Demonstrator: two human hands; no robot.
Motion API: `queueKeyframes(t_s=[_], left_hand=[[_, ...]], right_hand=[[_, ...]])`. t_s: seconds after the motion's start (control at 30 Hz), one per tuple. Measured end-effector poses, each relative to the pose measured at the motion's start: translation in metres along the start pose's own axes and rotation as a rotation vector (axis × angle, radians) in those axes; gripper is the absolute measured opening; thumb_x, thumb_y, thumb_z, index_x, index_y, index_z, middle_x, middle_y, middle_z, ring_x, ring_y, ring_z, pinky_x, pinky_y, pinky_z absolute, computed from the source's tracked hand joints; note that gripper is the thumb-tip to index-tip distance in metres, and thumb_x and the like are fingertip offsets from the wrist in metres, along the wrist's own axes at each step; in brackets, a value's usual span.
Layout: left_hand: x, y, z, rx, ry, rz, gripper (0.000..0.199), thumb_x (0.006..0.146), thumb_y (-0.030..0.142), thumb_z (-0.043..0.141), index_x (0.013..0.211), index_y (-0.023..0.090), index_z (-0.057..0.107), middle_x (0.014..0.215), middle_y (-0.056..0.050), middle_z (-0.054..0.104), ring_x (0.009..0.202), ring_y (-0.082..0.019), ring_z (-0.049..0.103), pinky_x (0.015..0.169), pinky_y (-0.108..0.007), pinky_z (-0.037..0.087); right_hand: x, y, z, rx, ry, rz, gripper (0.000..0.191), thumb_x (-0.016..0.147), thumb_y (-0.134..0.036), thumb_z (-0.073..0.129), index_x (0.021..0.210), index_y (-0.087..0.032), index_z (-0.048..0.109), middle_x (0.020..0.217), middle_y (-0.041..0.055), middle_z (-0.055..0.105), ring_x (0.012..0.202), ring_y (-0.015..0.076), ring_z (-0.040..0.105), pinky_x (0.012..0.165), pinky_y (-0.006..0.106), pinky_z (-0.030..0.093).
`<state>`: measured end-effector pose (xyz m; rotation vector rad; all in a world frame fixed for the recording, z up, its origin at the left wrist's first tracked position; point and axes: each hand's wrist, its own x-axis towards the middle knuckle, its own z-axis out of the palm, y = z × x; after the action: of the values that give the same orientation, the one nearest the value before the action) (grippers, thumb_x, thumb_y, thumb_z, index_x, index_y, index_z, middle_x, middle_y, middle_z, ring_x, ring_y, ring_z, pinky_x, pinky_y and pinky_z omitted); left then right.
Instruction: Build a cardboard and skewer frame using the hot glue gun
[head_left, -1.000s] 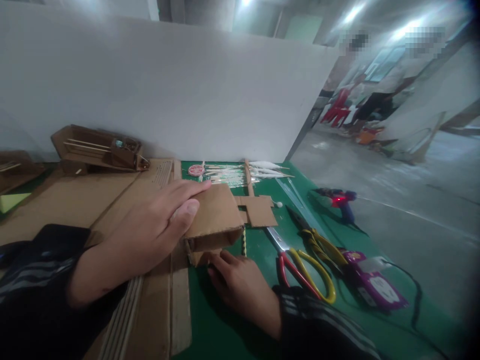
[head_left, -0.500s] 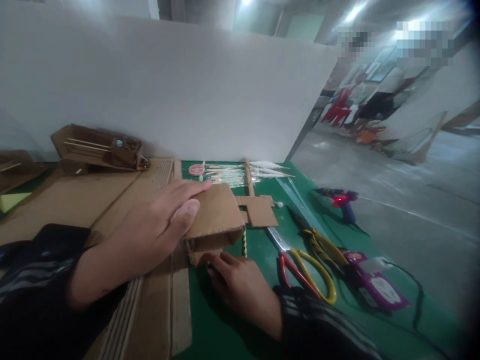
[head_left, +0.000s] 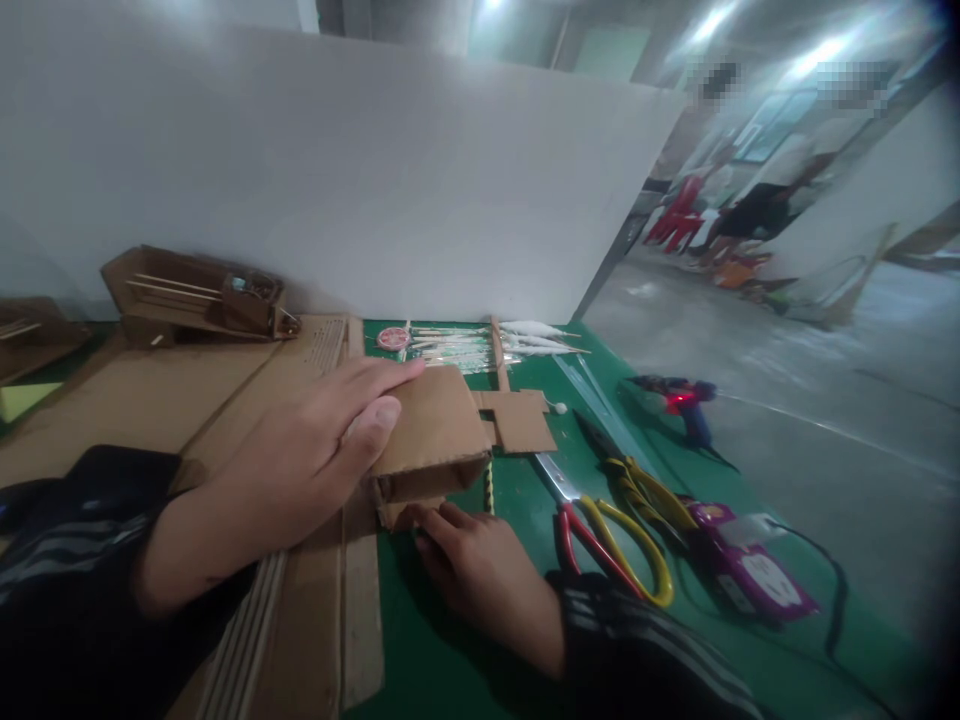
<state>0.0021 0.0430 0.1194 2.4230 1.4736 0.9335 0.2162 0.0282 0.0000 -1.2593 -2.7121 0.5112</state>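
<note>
Cardboard box (head_left: 435,420) sitting on green surface (head_left: 420,660), right of cardboard sheets (head_left: 214,385). Your left hand (head_left: 319,450), unclenched, bracing box from above; your right hand (head_left: 484,575), curled, touching near lower flap (head_left: 393,514), pinch unclear. Light, even pressure probably preventing crushing.

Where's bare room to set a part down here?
Green table, front middle: between the cardboard sheets and the right hand. Also on those sheets, between the left hand and the cardboard model. Crowded: right of the cardboard box, where scissors, pliers and purple pack lie close together.
</note>
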Motion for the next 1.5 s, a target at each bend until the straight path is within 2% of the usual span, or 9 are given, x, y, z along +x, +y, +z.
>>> queueKeyframes(t_s=[0.27, 0.43, 0.6, 0.87, 1.13, 1.5], left_hand=[[0.0007, 0.0028, -0.0011, -0.020, -0.012, -0.017, 0.042, 0.104, 0.038, 0.030, 0.137, 0.024, 0.053, 0.144, -0.003, 0.056, 0.134, -0.024, 0.050, 0.114, -0.041, 0.041], [0.0006, 0.0032, -0.0010, -0.015, -0.012, -0.013, 0.042, 0.104, 0.038, 0.031, 0.138, 0.025, 0.053, 0.143, -0.002, 0.057, 0.133, -0.023, 0.050, 0.114, -0.039, 0.040], [-0.0004, 0.0000, 0.0005, 0.001, 0.005, 0.009, 0.040, 0.104, 0.035, 0.032, 0.137, 0.025, 0.053, 0.143, -0.002, 0.057, 0.133, -0.023, 0.051, 0.113, -0.038, 0.042], [-0.0002, -0.0015, 0.0003, 0.002, 0.011, 0.021, 0.040, 0.104, 0.036, 0.032, 0.138, 0.026, 0.052, 0.142, -0.001, 0.058, 0.132, -0.023, 0.052, 0.111, -0.038, 0.044], [0.0003, -0.0002, -0.0011, 0.004, 0.005, 0.008, 0.043, 0.104, 0.038, 0.031, 0.138, 0.025, 0.054, 0.142, -0.003, 0.059, 0.132, -0.024, 0.053, 0.113, -0.040, 0.043], [-0.0001, 0.0013, -0.0003, 0.006, -0.001, 0.007, 0.040, 0.105, 0.035, 0.031, 0.137, 0.026, 0.052, 0.142, -0.002, 0.058, 0.133, -0.023, 0.051, 0.112, -0.040, 0.043]], right_hand=[[0.0011, -0.0024, -0.0036, 0.073, -0.038, 0.029, 0.031, 0.100, -0.028, 0.043, 0.130, -0.027, 0.054, 0.106, 0.0044, 0.073, 0.088, 0.0193, 0.070, 0.072, 0.025, 0.044], [-0.0006, -0.0021, -0.0048, 0.097, -0.023, -0.035, 0.032, 0.100, -0.027, 0.043, 0.130, -0.031, 0.055, 0.106, 0.0020, 0.072, 0.087, 0.0176, 0.070, 0.072, 0.024, 0.043], [-0.0006, -0.0007, -0.0012, 0.089, 0.009, 0.012, 0.029, 0.102, -0.029, 0.039, 0.125, -0.024, 0.058, 0.103, 0.0063, 0.073, 0.090, 0.0179, 0.070, 0.074, 0.024, 0.044], [0.0021, 0.0000, -0.0001, 0.067, 0.023, 0.038, 0.033, 0.100, -0.029, 0.042, 0.132, -0.024, 0.051, 0.106, 0.0038, 0.073, 0.085, 0.0201, 0.071, 0.067, 0.026, 0.043], [0.0028, -0.0024, -0.0030, 0.073, -0.015, 0.046, 0.028, 0.099, -0.028, 0.041, 0.124, -0.023, 0.054, 0.106, 0.0050, 0.074, 0.085, 0.0199, 0.071, 0.067, 0.026, 0.041], [0.0022, -0.0063, -0.0030, 0.109, -0.021, 0.083, 0.040, 0.092, -0.026, 0.048, 0.132, -0.024, 0.051, 0.091, 0.0028, 0.075, 0.075, 0.0183, 0.068, 0.061, 0.026, 0.035]])
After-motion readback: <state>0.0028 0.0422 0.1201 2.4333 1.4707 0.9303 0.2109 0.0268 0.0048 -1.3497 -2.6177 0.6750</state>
